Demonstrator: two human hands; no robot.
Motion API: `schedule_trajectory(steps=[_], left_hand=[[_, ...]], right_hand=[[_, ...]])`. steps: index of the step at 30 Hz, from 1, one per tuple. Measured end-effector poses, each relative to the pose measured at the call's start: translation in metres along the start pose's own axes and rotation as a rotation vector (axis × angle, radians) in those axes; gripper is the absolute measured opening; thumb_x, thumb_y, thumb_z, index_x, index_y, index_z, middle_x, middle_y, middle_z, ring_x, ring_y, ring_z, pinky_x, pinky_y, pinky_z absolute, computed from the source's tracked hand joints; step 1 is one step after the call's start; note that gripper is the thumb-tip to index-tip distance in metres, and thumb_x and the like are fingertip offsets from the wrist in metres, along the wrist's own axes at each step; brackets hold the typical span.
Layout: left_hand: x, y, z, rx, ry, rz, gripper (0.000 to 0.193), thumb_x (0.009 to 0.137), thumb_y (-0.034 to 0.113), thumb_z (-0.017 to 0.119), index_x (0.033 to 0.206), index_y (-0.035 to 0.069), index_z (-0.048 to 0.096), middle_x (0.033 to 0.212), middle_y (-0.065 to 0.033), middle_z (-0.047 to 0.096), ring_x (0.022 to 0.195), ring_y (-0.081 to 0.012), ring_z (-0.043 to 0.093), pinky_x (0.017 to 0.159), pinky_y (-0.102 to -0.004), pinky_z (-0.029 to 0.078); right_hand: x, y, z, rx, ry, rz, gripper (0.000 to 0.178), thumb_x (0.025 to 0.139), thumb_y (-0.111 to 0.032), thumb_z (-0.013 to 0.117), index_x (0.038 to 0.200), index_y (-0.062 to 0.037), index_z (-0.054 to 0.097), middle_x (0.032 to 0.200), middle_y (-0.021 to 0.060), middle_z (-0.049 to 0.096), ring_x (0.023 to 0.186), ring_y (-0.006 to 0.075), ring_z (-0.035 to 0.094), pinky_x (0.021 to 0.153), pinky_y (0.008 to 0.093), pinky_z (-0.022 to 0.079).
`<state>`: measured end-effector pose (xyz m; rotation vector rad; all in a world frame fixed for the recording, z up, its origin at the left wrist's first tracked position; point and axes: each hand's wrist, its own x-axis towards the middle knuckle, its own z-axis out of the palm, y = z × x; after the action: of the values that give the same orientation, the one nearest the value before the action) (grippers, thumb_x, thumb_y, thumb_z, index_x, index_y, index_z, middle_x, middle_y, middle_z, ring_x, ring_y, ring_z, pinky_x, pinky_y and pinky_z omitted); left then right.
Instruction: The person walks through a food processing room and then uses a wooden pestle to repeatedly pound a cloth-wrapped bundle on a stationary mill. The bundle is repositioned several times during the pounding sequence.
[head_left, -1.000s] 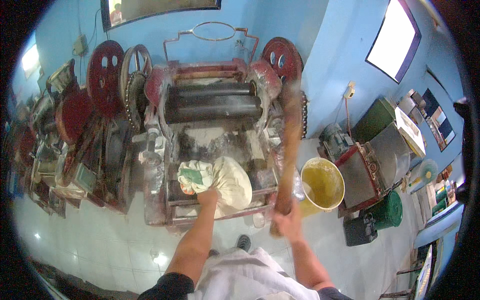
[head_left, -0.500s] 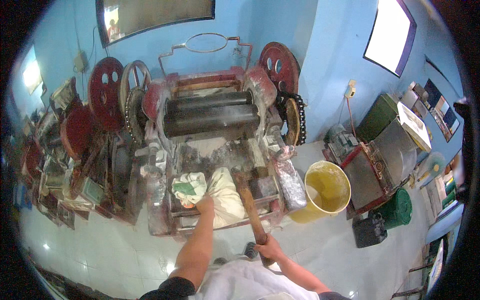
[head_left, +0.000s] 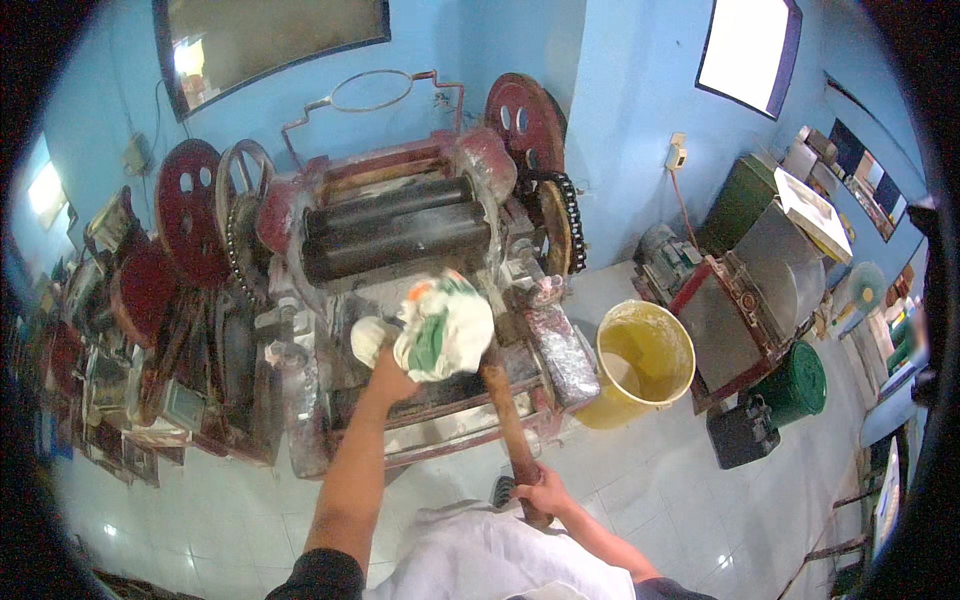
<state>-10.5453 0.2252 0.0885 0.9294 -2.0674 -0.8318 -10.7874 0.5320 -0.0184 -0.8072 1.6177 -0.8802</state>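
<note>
My left hand [head_left: 393, 380] is closed on a bunched white cloth [head_left: 462, 325] with green and orange print, raised over the front bed of a roller machine [head_left: 478, 155]. Behind the cloth lie the machine's two dark rollers [head_left: 400, 240]. My right hand [head_left: 545, 493] grips the near end of a thick wooden rod [head_left: 512, 425], close to my body. The rod slants forward across the machine's front edge, its far end beside the cloth and partly hidden by it.
A powder-smeared yellow bucket [head_left: 688, 350] stands right of the machine. Further right are a motor [head_left: 668, 262], a red-framed machine [head_left: 715, 345], a black jerrycan [head_left: 742, 435] and a green bin [head_left: 800, 380]. Large red wheels [head_left: 185, 215] and other machinery crowd the left.
My left hand has lifted the cloth off the machine's front and swung it forward, toward the rollers. The rod stays in my right hand. The whole view has shifted slightly.
</note>
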Motion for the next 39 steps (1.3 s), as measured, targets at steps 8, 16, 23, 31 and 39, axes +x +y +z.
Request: schedule_trajectory(steps=[8,16,23,31,39], left_hand=[[-0.115,-0.055,0.073,0.116,0.913,-0.386,0.069,0.071,0.019,0.081,0.128,-0.004,0.048,0.118,-0.0185,0.05,0.113,-0.0427,0.046,0.099,-0.0502,0.038],[-0.15,-0.033,0.05,0.159,0.584,-0.29,0.054,0.074,0.013,0.078,0.12,-0.001,0.053,0.114,-0.0211,0.05,0.107,-0.0397,0.048,0.091,-0.0455,0.042],[-0.151,-0.053,0.058,0.293,0.397,-0.181,0.064,0.076,0.019,0.08,0.126,-0.005,0.047,0.118,-0.0263,0.049,0.113,-0.0434,0.047,0.097,-0.0491,0.042],[-0.185,-0.087,0.064,0.422,0.328,-0.199,0.077,0.078,0.027,0.08,0.135,-0.005,0.04,0.132,-0.0284,0.044,0.126,-0.0451,0.042,0.104,-0.0488,0.042],[-0.182,-0.078,0.07,0.295,0.319,-0.329,0.08,0.076,0.026,0.081,0.137,-0.004,0.039,0.138,-0.0259,0.039,0.131,-0.0421,0.04,0.106,-0.0447,0.043]], right_hand=[[-0.022,-0.162,-0.025,0.084,0.225,-0.572,0.063,0.072,-0.007,0.081,0.127,0.0016,0.051,0.11,0.0093,0.064,0.104,0.0191,0.06,0.094,0.0344,0.048],[-0.052,-0.381,-0.005,0.393,0.455,-1.345,0.053,0.074,0.009,0.073,0.12,-0.0047,0.049,0.095,0.0085,0.064,0.089,0.0189,0.063,0.082,0.033,0.051],[0.057,-0.09,0.037,-0.763,-0.026,-0.248,0.069,0.071,-0.033,0.077,0.127,-0.0005,0.051,0.109,0.0269,0.065,0.11,0.0421,0.062,0.092,0.0494,0.049],[0.022,-0.107,0.041,-0.728,0.074,-0.16,0.072,0.074,-0.035,0.079,0.128,-0.0022,0.045,0.112,0.0268,0.065,0.107,0.0451,0.061,0.089,0.0498,0.049],[0.021,-0.069,0.046,-0.652,0.096,-0.204,0.065,0.077,-0.036,0.075,0.126,-0.0033,0.047,0.114,0.0238,0.061,0.109,0.0431,0.059,0.091,0.0491,0.048]])
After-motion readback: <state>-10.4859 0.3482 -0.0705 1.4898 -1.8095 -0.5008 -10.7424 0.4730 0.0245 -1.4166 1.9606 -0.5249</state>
